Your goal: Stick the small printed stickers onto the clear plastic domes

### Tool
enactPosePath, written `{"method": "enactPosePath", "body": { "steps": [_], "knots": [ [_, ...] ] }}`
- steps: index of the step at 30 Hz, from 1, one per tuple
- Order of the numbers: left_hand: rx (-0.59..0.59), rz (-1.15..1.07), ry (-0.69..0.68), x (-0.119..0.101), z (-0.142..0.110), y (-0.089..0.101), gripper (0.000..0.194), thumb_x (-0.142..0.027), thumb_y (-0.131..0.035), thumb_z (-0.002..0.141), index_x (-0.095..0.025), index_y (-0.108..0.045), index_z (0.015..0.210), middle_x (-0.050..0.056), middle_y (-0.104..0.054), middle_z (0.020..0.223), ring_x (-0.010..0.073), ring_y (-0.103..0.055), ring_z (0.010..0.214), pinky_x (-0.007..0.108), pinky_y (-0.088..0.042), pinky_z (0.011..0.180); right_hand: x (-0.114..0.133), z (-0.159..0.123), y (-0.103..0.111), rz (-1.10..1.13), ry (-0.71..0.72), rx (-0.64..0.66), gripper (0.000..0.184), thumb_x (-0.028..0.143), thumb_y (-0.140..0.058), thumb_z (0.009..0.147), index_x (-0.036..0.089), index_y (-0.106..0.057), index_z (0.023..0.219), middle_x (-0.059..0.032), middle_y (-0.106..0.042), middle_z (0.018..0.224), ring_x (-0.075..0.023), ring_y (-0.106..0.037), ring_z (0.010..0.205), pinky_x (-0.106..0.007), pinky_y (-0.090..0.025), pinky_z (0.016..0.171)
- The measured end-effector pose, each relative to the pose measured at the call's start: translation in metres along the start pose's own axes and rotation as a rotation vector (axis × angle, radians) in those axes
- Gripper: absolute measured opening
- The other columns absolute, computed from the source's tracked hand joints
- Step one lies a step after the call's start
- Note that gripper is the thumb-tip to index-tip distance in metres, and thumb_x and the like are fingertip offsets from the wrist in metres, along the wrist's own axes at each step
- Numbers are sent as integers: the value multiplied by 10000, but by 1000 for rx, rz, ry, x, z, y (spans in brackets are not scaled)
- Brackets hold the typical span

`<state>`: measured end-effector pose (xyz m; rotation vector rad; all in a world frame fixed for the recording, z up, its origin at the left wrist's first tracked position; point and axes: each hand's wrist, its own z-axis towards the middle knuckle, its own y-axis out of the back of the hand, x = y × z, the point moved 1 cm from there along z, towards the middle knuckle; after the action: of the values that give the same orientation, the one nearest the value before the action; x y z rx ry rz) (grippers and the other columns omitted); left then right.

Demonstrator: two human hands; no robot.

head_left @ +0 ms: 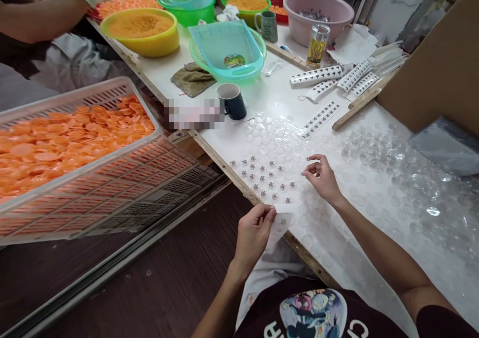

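Shirt (314,313) nearest cam. L hand (256,230) fingers clamped on sheet (282,222), this side of stickered discs (271,184); R hand (322,178) index/thumb apart, right of discs. Pls keep sheet taut.

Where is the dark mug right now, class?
In the head view, the dark mug stands upright at upper centre on the white table, near its left edge, between the brown cloth and the clear discs.

Stickered discs (271,184) lay on the surface (279,96) beyond the left hand (255,228), loose discs (406,178) right of the right hand (322,178). Beyond the latter lay a sticker sheet (321,120). A crate (130,184) holding pieces (47,153) was well left of the left hand.
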<state>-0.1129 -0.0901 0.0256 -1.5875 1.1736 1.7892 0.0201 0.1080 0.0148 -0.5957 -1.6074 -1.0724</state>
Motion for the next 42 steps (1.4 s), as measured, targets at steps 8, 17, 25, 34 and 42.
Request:
{"method": "enactPosePath", "body": {
  "steps": [8,17,25,34,42],
  "knots": [
    [3,6,17,4,2,2,235,-332,-614,895,-160,-684,751,-1,-588,655,132,-473,612,232,-384,581,-19,6,-23,-256,-17,98,358,180,-537,832,210,-495,1186,17,-646,813,-180,-626,737,-331,-473,753],
    [21,-38,31,6,3,-2,241,-352,-628,887,-162,-696,757,12,-625,676,142,-514,632,236,-409,598,-4,10,-31,-618,238,8,246,135,-597,867,198,-639,1102,-131,-649,1143,-276,-622,1031,-412,-430,903],
    [6,-34,34,10,2,3,247,-354,-629,890,-160,-694,753,1,-590,658,132,-478,610,232,-375,574,0,29,-41,-298,-107,199,96,156,-609,852,201,-639,773,-23,-692,794,-164,-627,740,-295,-460,699],
    [-13,-127,100,13,5,10,247,-389,-665,867,-156,-724,808,24,-645,712,153,-534,663,240,-421,607,3,24,-55,-863,114,191,154,133,-621,900,174,-594,1046,-120,-706,971,-262,-649,898,-429,-391,916],
    [-12,-698,268,27,20,6,275,-380,-782,699,-174,-601,671,-23,-522,603,118,-475,583,252,-427,600,39,-13,-40,-296,322,294,156,225,-532,970,226,-653,1069,-77,-695,1085,-226,-647,958,-419,-427,948]
  ]
}}
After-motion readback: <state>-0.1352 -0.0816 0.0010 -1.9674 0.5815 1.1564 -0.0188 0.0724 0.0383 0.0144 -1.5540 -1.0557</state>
